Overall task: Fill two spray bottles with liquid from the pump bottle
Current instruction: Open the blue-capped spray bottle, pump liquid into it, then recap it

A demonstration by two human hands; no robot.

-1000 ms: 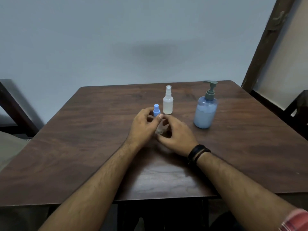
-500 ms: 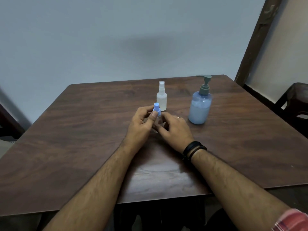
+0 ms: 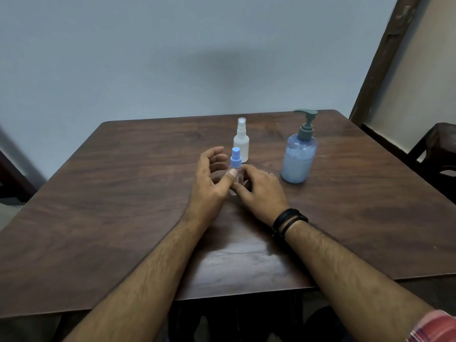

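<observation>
A small clear spray bottle with a blue cap (image 3: 235, 159) stands upright on the brown wooden table (image 3: 123, 198), between my hands. My right hand (image 3: 261, 191) curls round its clear body, which is mostly hidden. My left hand (image 3: 209, 183) has its fingers spread loose, away from the cap, and only its thumb tip touches the bottle just under the cap. A white translucent spray bottle (image 3: 241, 141) stands right behind. The blue pump bottle (image 3: 298, 161), with a grey-green pump head and partly full of pale liquid, stands to the right, apart from both hands.
A dark wooden chair (image 3: 439, 156) stands past the table's right edge. A dark wooden post (image 3: 385, 53) leans along the wall at the back right. A blue-grey wall lies behind the table.
My left hand's fingers have opened away from the blue cap, leaving only the thumb on the bottle. My right hand keeps its hold. The camera view has shifted a little.
</observation>
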